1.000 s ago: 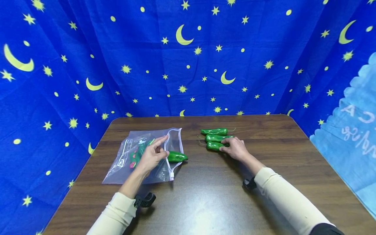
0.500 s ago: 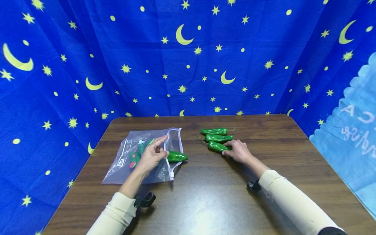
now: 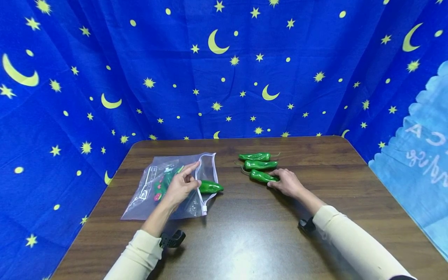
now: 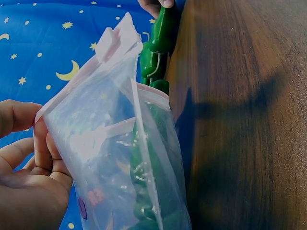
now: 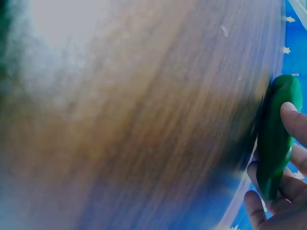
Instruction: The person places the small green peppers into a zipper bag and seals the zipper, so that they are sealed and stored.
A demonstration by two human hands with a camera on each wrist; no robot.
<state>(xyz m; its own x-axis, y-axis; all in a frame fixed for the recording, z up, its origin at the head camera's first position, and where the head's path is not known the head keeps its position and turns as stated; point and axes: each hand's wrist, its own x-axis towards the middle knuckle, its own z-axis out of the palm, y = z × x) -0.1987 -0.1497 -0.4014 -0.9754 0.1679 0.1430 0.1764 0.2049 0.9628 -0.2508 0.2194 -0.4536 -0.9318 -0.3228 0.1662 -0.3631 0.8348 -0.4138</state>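
Backdrop: blue cloth [image 3: 241, 70] w/ yellow moons + stars, behind & L of tbl.
Tbl: brown wood-look top [image 3: 241, 221], glare near front.
Bag: clear zip bag [image 3: 149, 181] flat-ish on tbl, L side, mouth facing R; same spot as 1 s ago. L wrist cam shows mouth gaping, lit film; head cam shows it from above.
L hand: left hand [image 3: 180, 186] over bag, unmoved; thumb + index pinching bag rim, clearest in L wrist cam.
R hand: right hand [image 3: 286, 182] has shifted R & twd person vs 1 s ago; pinching near pepper's R end. R wrist cam adds thumb on one side, fingertips opp.; head cam hides most of that.
Near pepper: near pepper [image 3: 261, 176] pulled R w/ hand, now slanted, stem end upper L.
Other peppers: mid pepper [image 3: 260, 165] & far pepper [image 3: 254, 157] side by side beyond it, unmoved.
Bagged pepper: green pepper [image 3: 211, 187] partly out of mouth.
Slider: white slider [image 3: 204, 209], near corner of mouth.
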